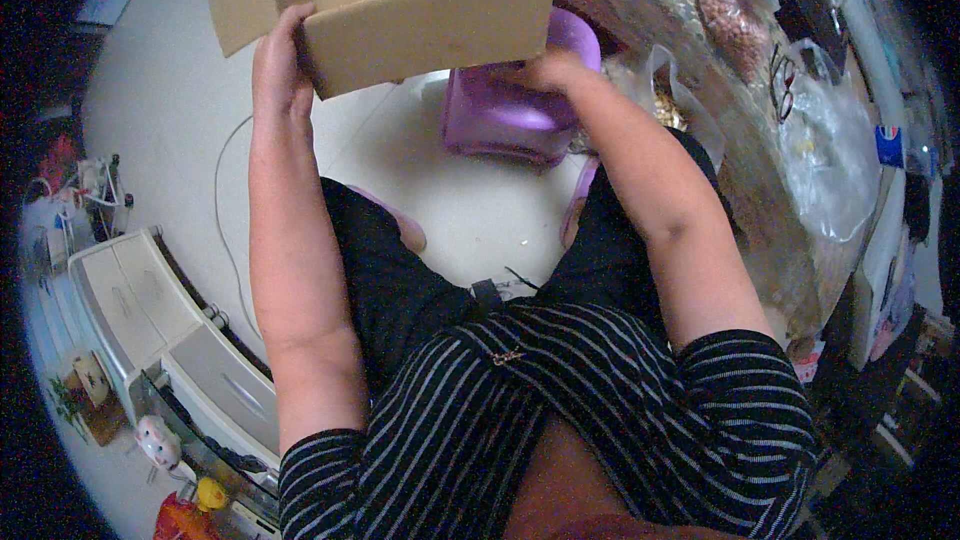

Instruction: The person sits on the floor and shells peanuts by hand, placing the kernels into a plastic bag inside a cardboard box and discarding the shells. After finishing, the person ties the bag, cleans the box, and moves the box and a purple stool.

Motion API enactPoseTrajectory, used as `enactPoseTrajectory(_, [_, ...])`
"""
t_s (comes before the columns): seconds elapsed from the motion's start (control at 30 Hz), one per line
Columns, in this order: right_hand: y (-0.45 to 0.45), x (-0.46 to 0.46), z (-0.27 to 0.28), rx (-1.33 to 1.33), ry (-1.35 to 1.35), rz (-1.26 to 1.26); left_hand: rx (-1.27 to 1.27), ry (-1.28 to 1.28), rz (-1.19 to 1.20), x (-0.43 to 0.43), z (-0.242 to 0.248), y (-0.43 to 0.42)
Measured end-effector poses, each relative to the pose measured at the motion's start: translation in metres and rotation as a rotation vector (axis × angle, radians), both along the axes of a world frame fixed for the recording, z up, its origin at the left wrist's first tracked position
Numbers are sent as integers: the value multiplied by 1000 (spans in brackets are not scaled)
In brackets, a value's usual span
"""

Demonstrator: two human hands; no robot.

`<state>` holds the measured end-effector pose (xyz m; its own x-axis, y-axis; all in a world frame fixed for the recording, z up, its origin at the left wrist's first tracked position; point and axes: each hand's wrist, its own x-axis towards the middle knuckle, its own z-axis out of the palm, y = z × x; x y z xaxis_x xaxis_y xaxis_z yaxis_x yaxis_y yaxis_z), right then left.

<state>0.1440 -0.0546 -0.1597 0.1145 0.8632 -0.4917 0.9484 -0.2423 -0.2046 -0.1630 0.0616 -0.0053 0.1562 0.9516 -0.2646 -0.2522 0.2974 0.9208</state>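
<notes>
An open cardboard box [427,34] is held up at the top of the view, with its near flap hanging towards me. My left hand [285,64] grips its left side, the thumb over the flap's corner. By the flap's lower right corner is my right hand [555,71], blurred, its fingers partly hidden in shadow under the cardboard. Whether it grips the box cannot be told. Below and behind that hand, a purple plastic bin [510,131] stands on the floor between my feet; the box covers part of it.
A pale floor [480,202] bears a thin cable [217,187] at left. On the patterned tabletop at right are a bag of peanuts [731,22], eyeglasses [784,86] and a clear plastic bag [829,165]. A drawer cabinet [142,277] stands at left, with a piggy bank [157,441].
</notes>
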Motion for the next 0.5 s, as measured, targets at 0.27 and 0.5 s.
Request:
enactPoseTrajectory(0.27, [-7, -7, 47, -102, 148, 30, 7, 9, 40, -16, 4, -3])
enactPoseTrajectory(0.5, [-5, -14, 68, -172, 96, 57, 3, -25, 38, -18, 7, -1])
